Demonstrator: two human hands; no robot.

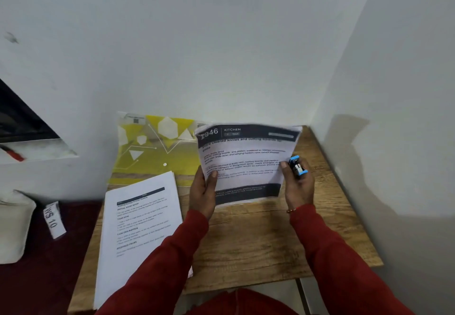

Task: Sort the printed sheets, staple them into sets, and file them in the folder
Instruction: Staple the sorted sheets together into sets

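Note:
I hold a set of printed sheets [246, 164] headed "KITCHEN" upright above the wooden table [258, 245]. My left hand [203, 191] grips the set's lower left edge, thumb on the front. My right hand [296, 186] pinches the right edge with its thumb while its fingers hold a small blue and black stapler [297, 165]. A stack of printed sheets [138, 231] lies flat on the table's left side. A yellow translucent folder [152, 147] leans against the wall behind the stack.
White walls close the table in at the back and right. Left of the table is a dark red surface with a white label reading "WS 10" [53, 218] and a white bag [14, 226]. A ledge with a red object [14, 154] sits at far left.

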